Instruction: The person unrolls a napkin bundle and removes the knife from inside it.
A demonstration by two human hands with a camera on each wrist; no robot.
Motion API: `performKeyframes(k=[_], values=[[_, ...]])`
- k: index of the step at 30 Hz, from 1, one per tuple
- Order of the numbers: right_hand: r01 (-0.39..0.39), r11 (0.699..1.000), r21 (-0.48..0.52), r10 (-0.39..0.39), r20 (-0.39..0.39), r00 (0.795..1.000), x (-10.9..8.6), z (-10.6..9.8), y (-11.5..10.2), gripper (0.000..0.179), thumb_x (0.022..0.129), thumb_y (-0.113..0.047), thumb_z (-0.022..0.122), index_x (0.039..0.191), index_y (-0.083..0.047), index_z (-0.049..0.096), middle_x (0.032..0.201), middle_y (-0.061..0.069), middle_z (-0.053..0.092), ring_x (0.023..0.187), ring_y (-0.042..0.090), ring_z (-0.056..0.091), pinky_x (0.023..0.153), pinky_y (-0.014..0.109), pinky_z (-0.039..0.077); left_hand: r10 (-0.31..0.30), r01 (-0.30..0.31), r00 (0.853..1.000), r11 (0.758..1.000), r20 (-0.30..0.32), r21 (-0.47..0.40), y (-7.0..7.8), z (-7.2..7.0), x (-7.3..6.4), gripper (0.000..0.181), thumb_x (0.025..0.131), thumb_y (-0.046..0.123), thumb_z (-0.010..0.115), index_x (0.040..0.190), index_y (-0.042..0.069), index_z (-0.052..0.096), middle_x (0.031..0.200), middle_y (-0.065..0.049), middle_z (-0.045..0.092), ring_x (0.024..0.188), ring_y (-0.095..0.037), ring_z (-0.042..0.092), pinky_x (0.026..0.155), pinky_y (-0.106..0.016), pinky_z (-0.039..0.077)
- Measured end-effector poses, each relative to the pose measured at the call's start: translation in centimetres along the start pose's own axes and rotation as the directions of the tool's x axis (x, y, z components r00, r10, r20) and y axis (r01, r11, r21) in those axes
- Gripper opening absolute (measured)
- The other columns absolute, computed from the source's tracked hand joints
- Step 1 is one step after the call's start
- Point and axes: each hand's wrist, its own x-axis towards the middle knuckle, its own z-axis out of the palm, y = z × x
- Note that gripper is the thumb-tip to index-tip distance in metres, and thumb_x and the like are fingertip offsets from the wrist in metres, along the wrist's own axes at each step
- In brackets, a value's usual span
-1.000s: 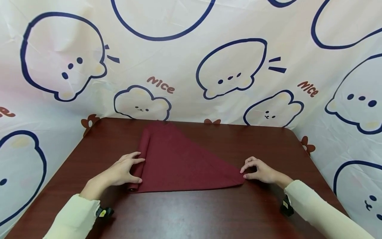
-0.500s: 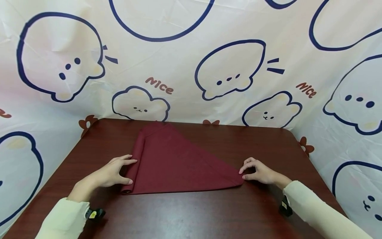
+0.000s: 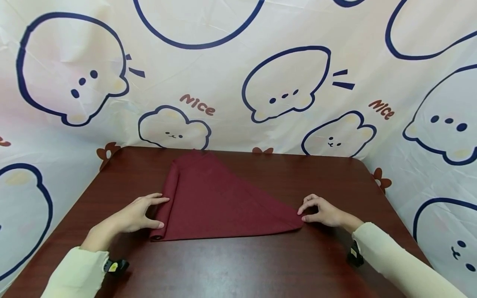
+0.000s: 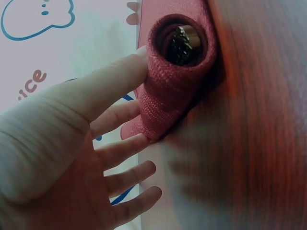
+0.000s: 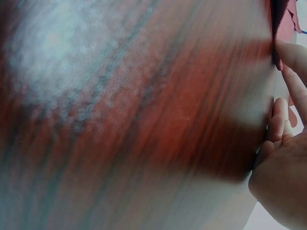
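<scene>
I see the left hand (image 3: 136,213) spread, thumb and fingertips touching the roll (image 3: 167,198) along the left side of the dark red cloth (image 3: 227,203). The right hand (image 3: 326,213) has thumb and forefinger at the cloth's right corner; I cannot tell whether they pinch or only press. The cloth lies on the wooden table (image 3: 238,269), its far tip near the cartoon-printed backdrop (image 3: 229,78).
</scene>
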Motion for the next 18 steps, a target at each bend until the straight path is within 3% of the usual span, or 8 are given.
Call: performKeyframes(k=[10, 14, 18], values=[[-0.006, 1.000, 0.005, 0.006, -0.002, 1.000, 0.4, 0.0, -0.3, 0.011, 0.088, -0.020, 0.079, 0.098, -0.017, 0.078, 0.112, 0.006, 0.052, 0.107, 0.010, 0.043, 0.096, 0.030, 0.038, 0.006, -0.004, 0.999, 1.000, -0.054, 0.030, 0.8, -0.4, -0.1, 0.069, 0.084, 0.031, 0.081, 0.142, 0.004, 0.056, 0.150, -0.035, 0.040, 0.135, -0.058, 0.035, 0.101, -0.076, 0.037], [-0.007, 1.000, 0.012, 0.007, -0.003, 1.000, 0.4, 0.1, -0.4, 0.011, 0.087, -0.020, 0.079, 0.098, -0.016, 0.078, 0.112, 0.006, 0.052, 0.108, 0.010, 0.043, 0.097, 0.030, 0.037, 0.021, -0.017, 0.995, 0.999, -0.093, 0.044, 1.8, -0.3, -0.1, 0.063, 0.086, 0.027, 0.080, 0.141, 0.007, 0.057, 0.152, -0.032, 0.039, 0.137, -0.055, 0.033, 0.102, -0.076, 0.036], [-0.015, 1.000, 0.001, 0.015, -0.001, 1.000, -0.1, -0.1, -0.5, 0.011, 0.087, -0.021, 0.079, 0.098, -0.017, 0.078, 0.112, 0.006, 0.052, 0.107, 0.009, 0.043, 0.096, 0.030, 0.038, 0.039, -0.035, 0.996, 0.998, -0.079, 0.056, 2.9, 0.3, 0.2, 0.062, 0.086, 0.029, 0.080, 0.141, 0.010, 0.059, 0.154, -0.029, 0.040, 0.139, -0.054, 0.032, 0.102, -0.074, 0.038]])
